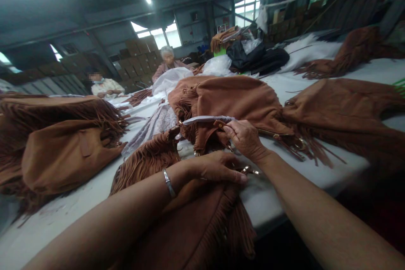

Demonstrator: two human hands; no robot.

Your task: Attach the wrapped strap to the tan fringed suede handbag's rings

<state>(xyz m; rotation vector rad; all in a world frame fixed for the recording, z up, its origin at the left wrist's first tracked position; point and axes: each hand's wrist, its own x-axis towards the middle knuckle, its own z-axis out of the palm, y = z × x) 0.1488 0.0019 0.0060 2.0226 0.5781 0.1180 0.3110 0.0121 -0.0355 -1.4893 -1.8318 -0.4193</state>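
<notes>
A brown fringed bag (202, 219) lies at the table's near edge, its fringe hanging down. My left hand (221, 166), below a silver bracelet (169, 183), rests over the bag's top edge beside a metal clasp (249, 170); whether its fingers grip anything is hidden. My right hand (245, 137) is closed in a pinch on a brown strap end (220, 125) with a small metal stud. A pale wrapped strip (205, 119) runs leftward from there. Just behind the hands sits another brown bag (237, 101) with a zip along its near edge.
More brown fringed bags lie at left (63, 156) and right (341, 109) on the white table (265, 206). Clear plastic (218, 65) and a black bundle (259, 57) are farther back. Two people sit across the table. Cartons (136, 65) are stacked behind them.
</notes>
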